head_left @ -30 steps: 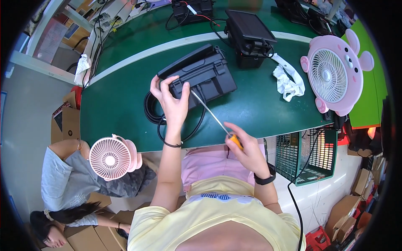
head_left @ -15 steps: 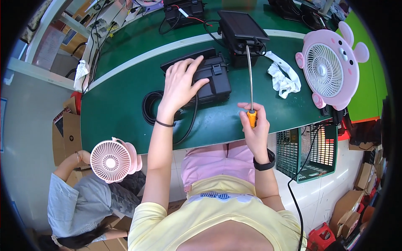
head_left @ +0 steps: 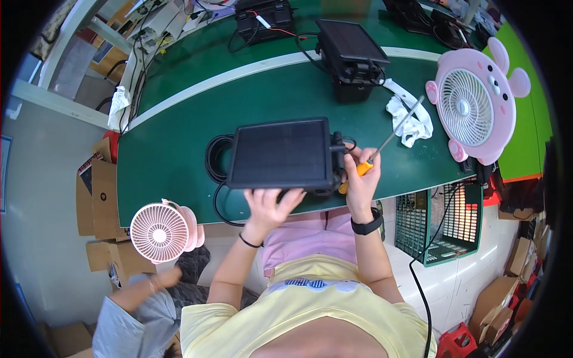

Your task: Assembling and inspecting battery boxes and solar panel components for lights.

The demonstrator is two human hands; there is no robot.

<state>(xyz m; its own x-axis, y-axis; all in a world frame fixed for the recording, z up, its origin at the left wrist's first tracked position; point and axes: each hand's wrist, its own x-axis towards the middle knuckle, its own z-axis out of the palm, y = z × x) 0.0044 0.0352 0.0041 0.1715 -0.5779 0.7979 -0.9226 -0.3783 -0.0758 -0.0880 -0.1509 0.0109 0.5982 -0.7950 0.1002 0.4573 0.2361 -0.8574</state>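
In front of me a black box with a dark solar panel [head_left: 280, 154] on top faces upward, near the table's front edge. My left hand [head_left: 271, 207] grips its near side, with the fingertips hidden under the panel edge. My right hand [head_left: 363, 185] is closed round the orange handle of a screwdriver [head_left: 365, 167], whose shaft points up and to the right. That hand is beside the black bracket [head_left: 340, 154] at the panel's right end and seems to touch it. A coiled black cable [head_left: 216, 156] lies left of the box.
Behind stands a similar solar panel box [head_left: 352, 51], beside a crumpled white wrapper [head_left: 412, 122]. A pink animal-shaped fan [head_left: 471, 107] is at the right, and a small pink fan [head_left: 160, 232] at the left front. A green crate [head_left: 439, 227] stands below. At lower left is another person's arm [head_left: 143, 292].
The box has been turned and drawn toward me, so its panel now faces up. My left hand moved to its near side. The screwdriver tilted rightward as my right hand came to the bracket.
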